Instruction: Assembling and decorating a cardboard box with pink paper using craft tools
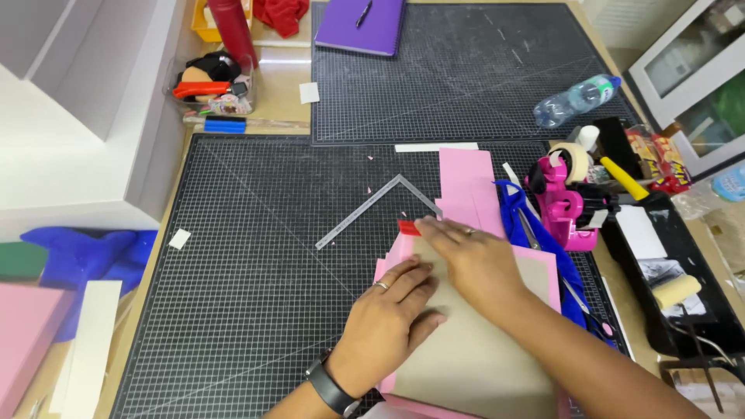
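A grey-brown cardboard sheet lies on pink paper on the black cutting mat. My left hand, with a ring and a black wristwatch, presses flat on the cardboard's left edge. My right hand lies crossed over it near the cardboard's top edge, fingers on a small red tool at the top left corner. A metal L-shaped square ruler rests on the mat just above the hands.
A pink tape dispenser, blue fabric, a black tray with a roller and a water bottle stand at the right. A purple notebook and a tool-filled clear box lie at the back. White shelving stands at the left.
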